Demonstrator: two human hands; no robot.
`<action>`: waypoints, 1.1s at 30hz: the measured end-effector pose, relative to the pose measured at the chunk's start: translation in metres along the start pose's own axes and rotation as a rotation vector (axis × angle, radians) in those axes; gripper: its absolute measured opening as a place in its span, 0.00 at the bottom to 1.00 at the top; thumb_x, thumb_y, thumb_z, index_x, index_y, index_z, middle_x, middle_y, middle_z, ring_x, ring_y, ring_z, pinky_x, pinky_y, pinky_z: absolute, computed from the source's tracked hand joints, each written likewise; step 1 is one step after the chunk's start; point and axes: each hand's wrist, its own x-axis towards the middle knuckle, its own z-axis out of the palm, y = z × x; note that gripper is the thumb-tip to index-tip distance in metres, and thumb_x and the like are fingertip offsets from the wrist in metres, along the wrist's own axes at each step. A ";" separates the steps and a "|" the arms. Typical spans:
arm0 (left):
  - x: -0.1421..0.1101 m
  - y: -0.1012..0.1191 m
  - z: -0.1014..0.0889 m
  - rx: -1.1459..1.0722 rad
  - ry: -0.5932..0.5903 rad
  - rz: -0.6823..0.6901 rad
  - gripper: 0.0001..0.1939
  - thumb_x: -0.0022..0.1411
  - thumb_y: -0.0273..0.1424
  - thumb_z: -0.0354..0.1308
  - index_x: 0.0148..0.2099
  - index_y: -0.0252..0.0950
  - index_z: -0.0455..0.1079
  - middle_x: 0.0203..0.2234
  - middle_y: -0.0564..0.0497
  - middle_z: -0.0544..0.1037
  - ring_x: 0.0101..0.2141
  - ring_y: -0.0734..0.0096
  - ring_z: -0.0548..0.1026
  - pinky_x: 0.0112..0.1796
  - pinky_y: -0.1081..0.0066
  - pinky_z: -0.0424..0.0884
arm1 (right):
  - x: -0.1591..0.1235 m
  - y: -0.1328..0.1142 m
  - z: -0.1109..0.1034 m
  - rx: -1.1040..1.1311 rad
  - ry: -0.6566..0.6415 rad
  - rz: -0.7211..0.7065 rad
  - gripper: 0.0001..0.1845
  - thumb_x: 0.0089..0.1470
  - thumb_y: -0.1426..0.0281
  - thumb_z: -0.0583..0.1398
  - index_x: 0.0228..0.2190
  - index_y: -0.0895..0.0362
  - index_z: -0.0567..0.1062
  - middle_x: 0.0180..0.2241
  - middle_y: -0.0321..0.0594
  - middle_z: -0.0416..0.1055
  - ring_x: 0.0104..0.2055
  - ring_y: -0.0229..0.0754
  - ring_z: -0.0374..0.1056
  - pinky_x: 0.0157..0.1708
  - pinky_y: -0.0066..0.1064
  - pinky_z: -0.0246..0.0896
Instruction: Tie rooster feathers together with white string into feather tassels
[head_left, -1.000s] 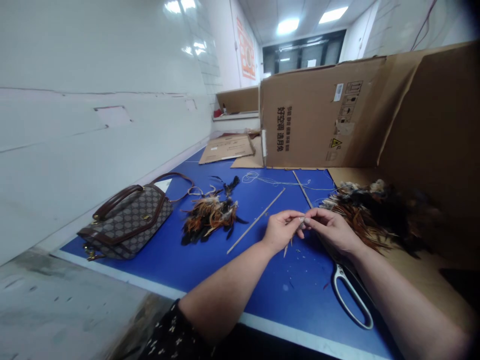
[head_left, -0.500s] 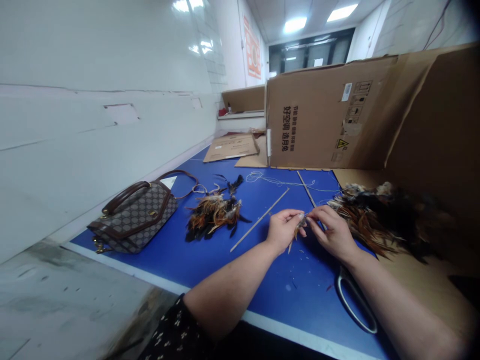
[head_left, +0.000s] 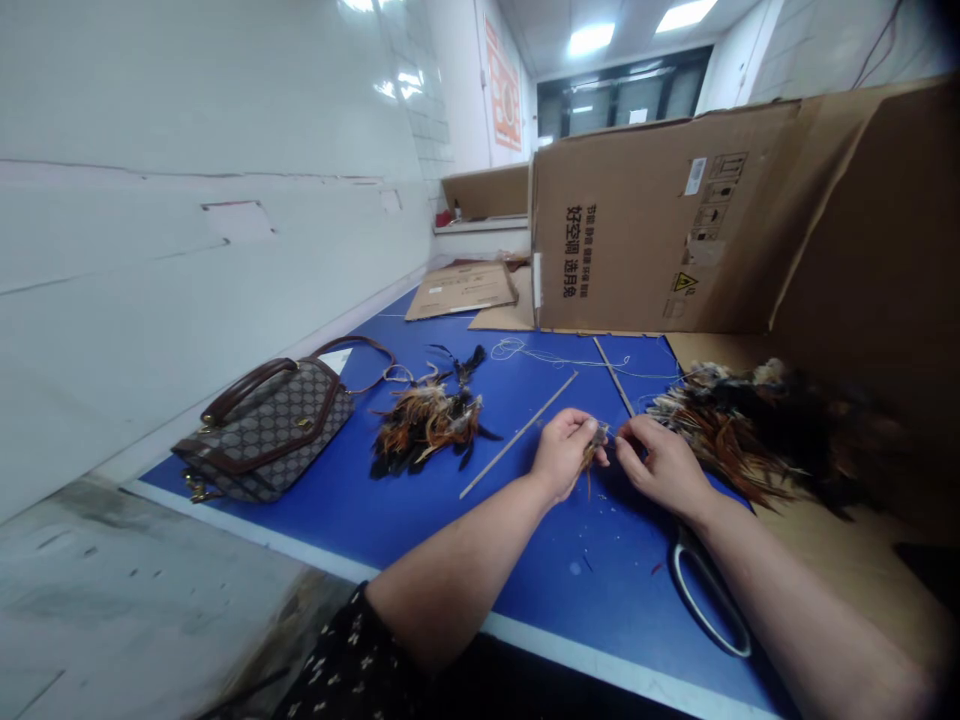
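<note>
My left hand [head_left: 564,452] is closed in a pinch on a small bunch of feathers [head_left: 589,459], brown and grey, their tips hanging below the fingers. Just to its right, my right hand [head_left: 661,462] has thumb and forefinger pinched together. A fine pale thread [head_left: 612,435] shows faintly between the two hands, at the right fingertips. More of the same kind of thread [head_left: 555,357] lies loosely looped on the blue table farther back. Under my right forearm are scissors [head_left: 709,592], with their blades hidden.
A pile of brown and black feathers [head_left: 427,425] lies left of my hands; a larger pile [head_left: 757,430] sits right on cardboard. Thin strips [head_left: 517,435] rest on the blue table [head_left: 540,560]. A patterned handbag [head_left: 274,430] stands left, and a big cardboard box [head_left: 645,230] rises behind.
My hands have moved slightly apart, the left one turning so more of the feather bunch shows. The thread near the right hand has shifted. Feather piles and handbag stay in place.
</note>
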 end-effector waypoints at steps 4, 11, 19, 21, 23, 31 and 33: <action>0.001 -0.005 -0.001 0.034 -0.010 -0.019 0.21 0.55 0.44 0.69 0.38 0.35 0.65 0.22 0.56 0.72 0.19 0.76 0.71 0.24 0.74 0.67 | -0.001 -0.001 0.001 -0.077 -0.017 -0.014 0.08 0.58 0.73 0.56 0.27 0.52 0.63 0.27 0.38 0.65 0.31 0.45 0.63 0.33 0.35 0.58; -0.001 -0.005 0.000 0.024 0.060 0.021 0.17 0.56 0.41 0.67 0.36 0.36 0.66 0.21 0.56 0.71 0.18 0.78 0.68 0.24 0.74 0.66 | 0.002 -0.014 0.008 -0.166 0.019 -0.017 0.11 0.55 0.74 0.56 0.25 0.51 0.58 0.27 0.39 0.62 0.31 0.45 0.61 0.32 0.36 0.56; 0.003 0.006 -0.008 0.128 0.050 0.053 0.15 0.52 0.37 0.71 0.34 0.32 0.73 0.28 0.50 0.77 0.29 0.75 0.74 0.34 0.72 0.70 | -0.001 0.004 0.008 -0.017 0.027 0.053 0.07 0.57 0.73 0.56 0.27 0.52 0.64 0.26 0.37 0.64 0.29 0.43 0.61 0.31 0.34 0.56; 0.003 0.008 -0.008 0.103 0.012 0.103 0.14 0.53 0.36 0.71 0.34 0.32 0.73 0.33 0.48 0.79 0.33 0.74 0.76 0.40 0.71 0.71 | -0.001 0.009 0.008 0.008 0.015 0.078 0.07 0.57 0.71 0.57 0.27 0.52 0.65 0.25 0.36 0.65 0.28 0.42 0.61 0.31 0.34 0.56; 0.002 0.009 -0.007 0.059 -0.061 0.115 0.14 0.53 0.36 0.71 0.34 0.32 0.73 0.36 0.46 0.80 0.36 0.72 0.77 0.43 0.69 0.72 | -0.001 0.010 0.007 0.040 -0.009 0.094 0.09 0.58 0.70 0.58 0.26 0.52 0.65 0.25 0.36 0.65 0.28 0.42 0.61 0.30 0.34 0.55; 0.001 0.013 -0.006 0.084 -0.180 -0.014 0.17 0.55 0.38 0.71 0.37 0.31 0.72 0.29 0.47 0.81 0.24 0.79 0.74 0.27 0.77 0.69 | 0.000 0.008 0.001 0.155 -0.006 0.162 0.08 0.60 0.65 0.60 0.28 0.53 0.71 0.26 0.40 0.70 0.29 0.46 0.64 0.31 0.37 0.58; 0.003 0.013 -0.008 0.140 -0.184 -0.036 0.18 0.55 0.39 0.72 0.37 0.30 0.73 0.25 0.48 0.79 0.22 0.78 0.73 0.25 0.77 0.68 | 0.000 0.008 -0.003 0.158 0.014 0.160 0.08 0.61 0.64 0.59 0.30 0.53 0.72 0.27 0.40 0.71 0.30 0.45 0.66 0.33 0.37 0.60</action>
